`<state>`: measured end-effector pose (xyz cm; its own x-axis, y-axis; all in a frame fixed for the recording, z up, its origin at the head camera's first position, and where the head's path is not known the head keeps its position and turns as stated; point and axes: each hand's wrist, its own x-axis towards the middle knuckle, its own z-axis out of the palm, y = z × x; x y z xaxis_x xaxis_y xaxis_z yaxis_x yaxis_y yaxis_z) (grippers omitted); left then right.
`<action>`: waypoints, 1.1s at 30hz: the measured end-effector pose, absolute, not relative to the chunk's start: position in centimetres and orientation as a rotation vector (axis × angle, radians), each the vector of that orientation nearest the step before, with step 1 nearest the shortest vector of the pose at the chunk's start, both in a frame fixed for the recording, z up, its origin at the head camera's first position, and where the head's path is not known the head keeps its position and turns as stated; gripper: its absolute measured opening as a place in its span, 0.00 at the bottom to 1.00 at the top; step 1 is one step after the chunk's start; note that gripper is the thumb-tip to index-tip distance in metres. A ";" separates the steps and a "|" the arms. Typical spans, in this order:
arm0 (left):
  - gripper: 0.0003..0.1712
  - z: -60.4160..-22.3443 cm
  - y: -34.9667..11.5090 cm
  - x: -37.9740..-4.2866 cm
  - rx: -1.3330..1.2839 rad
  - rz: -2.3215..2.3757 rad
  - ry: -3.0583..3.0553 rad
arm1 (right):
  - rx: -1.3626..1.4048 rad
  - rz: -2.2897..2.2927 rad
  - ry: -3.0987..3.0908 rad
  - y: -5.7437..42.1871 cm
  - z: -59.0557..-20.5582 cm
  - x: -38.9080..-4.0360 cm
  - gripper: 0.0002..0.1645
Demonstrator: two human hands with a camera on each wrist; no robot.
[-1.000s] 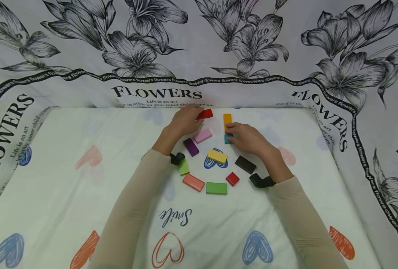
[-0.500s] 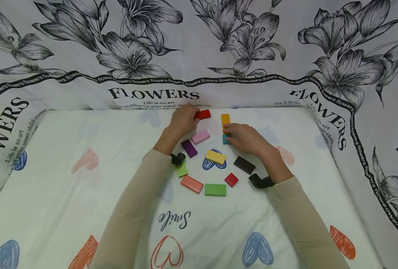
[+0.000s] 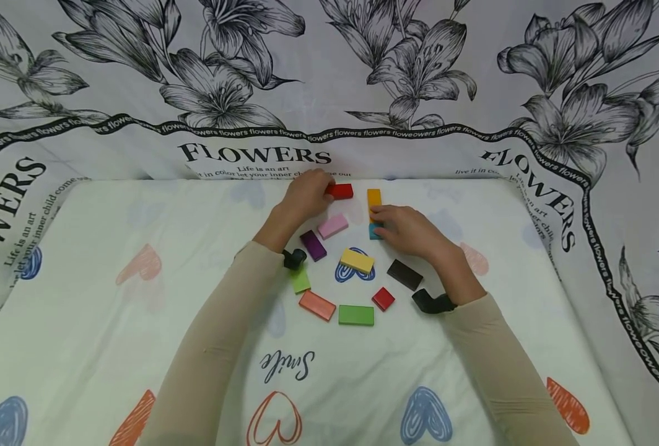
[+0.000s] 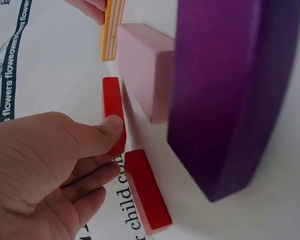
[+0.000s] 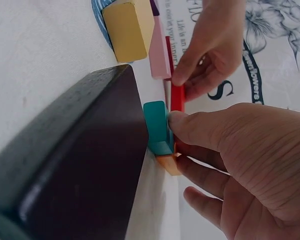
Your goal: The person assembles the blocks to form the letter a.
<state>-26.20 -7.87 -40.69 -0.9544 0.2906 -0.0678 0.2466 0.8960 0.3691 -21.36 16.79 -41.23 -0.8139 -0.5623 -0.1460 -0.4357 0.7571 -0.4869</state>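
Note:
On a white mat [image 3: 140, 322], my left hand [image 3: 324, 191] pinches one end of a red block [image 3: 343, 191] at the far edge. In the left wrist view the thumb [image 4: 102, 135] lies on that red block [image 4: 112, 100]. A second red block [image 4: 146, 192] lies by the fingers of my left hand [image 4: 110, 150]. My right hand [image 3: 378, 222] grips a teal block [image 3: 373, 232] that stands against an orange block [image 3: 375, 198]. In the right wrist view my right hand [image 5: 177, 145] has its thumb on the teal block [image 5: 157, 127], with the orange block [image 5: 168, 163] beneath.
Between my arms lie loose blocks: pink [image 3: 332, 225], purple [image 3: 313, 245], yellow [image 3: 357, 261], dark brown [image 3: 404, 274], small red [image 3: 383, 298], green [image 3: 356, 314], salmon [image 3: 317, 305] and light green [image 3: 300, 280]. A flower-printed cloth [image 3: 329, 93] rises behind the mat.
The red block in my left hand was tilted and now lies level, a little further right. My right hand has barely moved.

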 end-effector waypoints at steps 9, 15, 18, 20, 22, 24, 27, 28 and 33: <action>0.21 -40.3 -6.7 -26.6 0.458 0.541 2.875 | -0.770 -0.655 2.665 16.7 -41.4 -21.4 0.27; 0.21 -40.6 -6.0 -26.5 0.469 0.452 2.863 | -0.762 -0.627 2.677 16.6 -41.4 -21.4 0.27; 0.21 -40.7 -5.7 -26.4 0.463 0.445 2.881 | -0.759 -0.617 2.681 16.7 -41.3 -21.4 0.27; 0.21 -40.7 -5.5 -26.4 0.454 0.458 2.885 | -0.753 -0.612 2.681 16.7 -41.3 -21.4 0.27; 0.22 -40.7 -5.5 -26.4 0.453 0.468 2.885 | -0.754 -0.609 2.680 16.6 -41.3 -21.4 0.27; 0.22 -40.7 -5.4 -26.5 0.454 0.478 2.883 | -0.754 -0.609 2.678 16.7 -41.2 -21.3 0.27; 0.22 -40.8 -5.3 -26.6 0.450 0.471 2.891 | -0.759 -0.624 2.670 16.6 -41.1 -21.3 0.27; 0.22 -40.9 -5.3 -26.6 0.447 0.466 2.895 | -0.761 -0.627 2.668 16.6 -41.1 -21.3 0.27; 0.22 -40.9 -5.3 -26.7 0.443 0.470 2.903 | -0.764 -0.608 2.674 16.4 -41.1 -21.3 0.28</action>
<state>-26.70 -5.30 -40.91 -0.9418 0.3153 -0.1163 0.2625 0.9063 0.3313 -21.30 16.42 -41.08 -0.8160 -0.5551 -0.1610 -0.4310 0.7700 -0.4705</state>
